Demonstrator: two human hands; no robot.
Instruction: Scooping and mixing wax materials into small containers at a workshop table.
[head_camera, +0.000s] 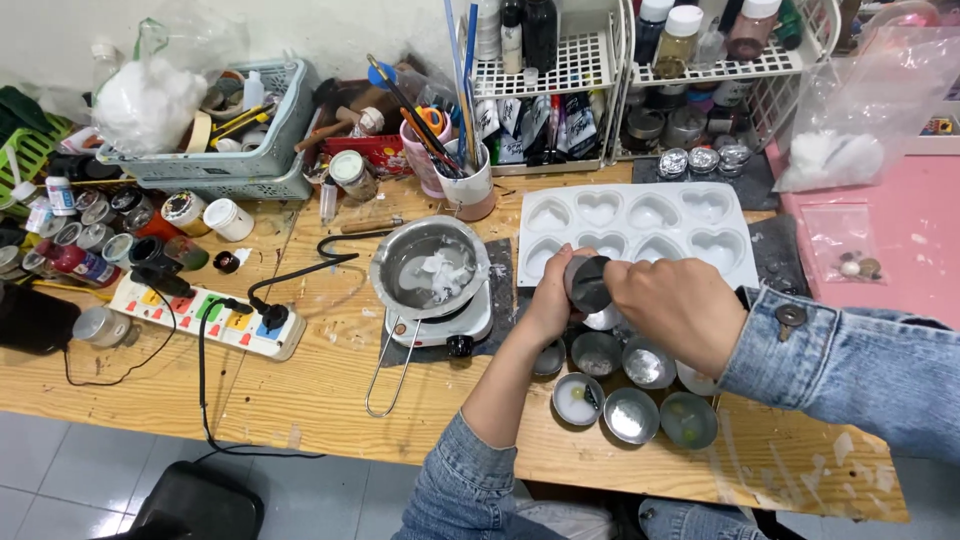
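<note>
While both hands meet over the middle of the wooden tabletop (330, 370), they share one small dark round container (589, 282): the left hand (553, 300) is wrapped around its lower part from the near side and the right hand (678, 310) is clamped over its top and far side, a two-handed grip that suits twisting or steadying it. It is held above a cluster of small round metal tins (630, 385), just in front of the white heart-shaped mould tray (640, 232), so anything coming out of it would land over the tins rather than on bare wood. Several tins look empty and shiny; one at the near left (577, 398) holds a pale film with a dark bit at its edge, and one at the near right (689, 420) has a faint yellowish residue. To the left, a metal melting pot (430, 266) with a long wire handle sits on a small white electric hot plate (450, 325), white lumps and cloudy liquid inside (wax, by the look of it). The mould's heart cavities appear filled with something white. A power strip (205, 318) lies further left, near little paint jars (95, 240), and a cup (468, 175) packed with brushes stands behind the pot.
</note>
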